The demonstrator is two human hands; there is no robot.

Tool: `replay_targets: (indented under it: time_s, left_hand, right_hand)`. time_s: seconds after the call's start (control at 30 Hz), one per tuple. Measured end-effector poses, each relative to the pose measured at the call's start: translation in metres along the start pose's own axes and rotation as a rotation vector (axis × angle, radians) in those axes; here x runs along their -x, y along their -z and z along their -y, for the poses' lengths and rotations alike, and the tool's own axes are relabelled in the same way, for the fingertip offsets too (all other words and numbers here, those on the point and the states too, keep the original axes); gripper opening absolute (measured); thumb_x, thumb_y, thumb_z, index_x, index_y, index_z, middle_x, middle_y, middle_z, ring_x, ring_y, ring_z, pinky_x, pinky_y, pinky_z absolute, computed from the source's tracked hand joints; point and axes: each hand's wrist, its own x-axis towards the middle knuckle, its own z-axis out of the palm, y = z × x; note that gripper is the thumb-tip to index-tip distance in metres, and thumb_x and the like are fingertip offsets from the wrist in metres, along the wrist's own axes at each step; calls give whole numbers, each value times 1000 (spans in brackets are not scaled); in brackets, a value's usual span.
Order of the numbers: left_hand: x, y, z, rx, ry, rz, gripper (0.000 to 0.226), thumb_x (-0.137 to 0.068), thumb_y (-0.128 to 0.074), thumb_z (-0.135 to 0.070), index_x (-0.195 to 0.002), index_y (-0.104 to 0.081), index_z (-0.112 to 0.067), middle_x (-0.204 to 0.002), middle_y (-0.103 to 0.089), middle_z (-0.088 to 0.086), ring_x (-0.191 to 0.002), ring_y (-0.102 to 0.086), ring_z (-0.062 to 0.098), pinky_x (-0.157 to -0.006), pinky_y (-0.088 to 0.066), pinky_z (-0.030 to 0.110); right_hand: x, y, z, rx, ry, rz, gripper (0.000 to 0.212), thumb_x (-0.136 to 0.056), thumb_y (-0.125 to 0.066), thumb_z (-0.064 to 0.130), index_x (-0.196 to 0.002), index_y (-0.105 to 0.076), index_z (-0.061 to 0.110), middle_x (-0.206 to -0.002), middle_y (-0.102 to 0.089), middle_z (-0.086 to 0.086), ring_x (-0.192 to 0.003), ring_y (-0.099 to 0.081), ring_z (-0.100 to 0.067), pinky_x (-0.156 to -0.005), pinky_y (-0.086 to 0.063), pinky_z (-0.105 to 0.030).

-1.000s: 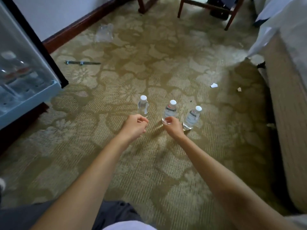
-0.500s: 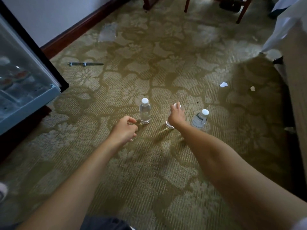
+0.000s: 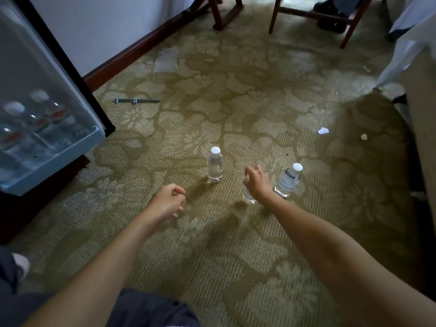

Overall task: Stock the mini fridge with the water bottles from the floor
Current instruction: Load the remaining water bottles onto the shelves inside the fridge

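Three clear water bottles with white caps stand in a row on the patterned carpet. The left bottle (image 3: 215, 166) is free, and so is the right bottle (image 3: 288, 181). My right hand (image 3: 257, 182) is wrapped around the upper part of the middle bottle (image 3: 247, 196); only its lower end shows, touching the carpet. My left hand (image 3: 168, 200) hovers short of the left bottle, fingers loosely curled, holding nothing. The mini fridge door (image 3: 59, 159) stands open at the left, with several bottles in its shelf.
A dark metal tool (image 3: 136, 101) and crumpled clear plastic (image 3: 166, 60) lie near the baseboard. Wooden chair legs (image 3: 274, 15) stand at the top. A bed (image 3: 422, 119) lines the right side, with paper scraps (image 3: 323, 131) beside it. My knee (image 3: 146, 310) is at the bottom.
My right hand rose from the middle bottle's base and closed around its upper part. My left hand drew back from the left bottle. The view shifted slightly.
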Motion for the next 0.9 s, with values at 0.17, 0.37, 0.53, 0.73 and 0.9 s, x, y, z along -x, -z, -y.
replay_targets:
  time_s: [0.17, 0.37, 0.53, 0.73, 0.9]
  left_hand:
    - [14, 22, -5, 19, -50, -26, 23, -92, -49, -7, -114, -54, -5, -104, -57, 9, -87, -58, 21, -61, -46, 23]
    - [37, 64, 10, 65, -42, -74, 32, -90, -52, -7, -122, -49, -7, -103, -53, 8, -92, -53, 21, -67, -45, 26]
    - [41, 138, 28, 72, -40, -199, 43, -86, -58, -6, -126, -46, -11, -107, -51, 5, -86, -51, 15, -63, -44, 24]
    - [53, 232, 57, 112, -8, -304, 40, -79, -64, 2, -112, -46, -12, -82, -50, 3, -63, -45, 12, -52, -39, 22]
    - [78, 304, 104, 158, 0, -367, 47, -71, -72, 4, -108, -50, -13, -103, -57, 9, -92, -53, 22, -68, -43, 28]
  right_hand:
    - [22, 21, 51, -73, 170, 55, 23, -88, -54, 19, -109, -58, 10, -116, -53, -12, -90, -44, -17, -78, -39, -26]
    - [42, 49, 154, -142, 441, 53, 20, -85, -58, 17, -102, -62, 7, -105, -58, -11, -94, -56, -27, -72, -37, -28]
    - [50, 75, 255, -250, 605, 6, 22, -80, -64, 18, -100, -65, 10, -101, -61, -10, -89, -55, -24, -78, -42, -31]
    - [61, 82, 375, -316, 855, 58, 35, -72, -70, 18, -104, -59, 11, -101, -63, -4, -79, -48, -15, -61, -36, -18]
    - [77, 68, 470, -352, 1069, 170, 38, -78, -69, 24, -110, -54, 11, -91, -52, 7, -78, -44, -10, -61, -25, -22]
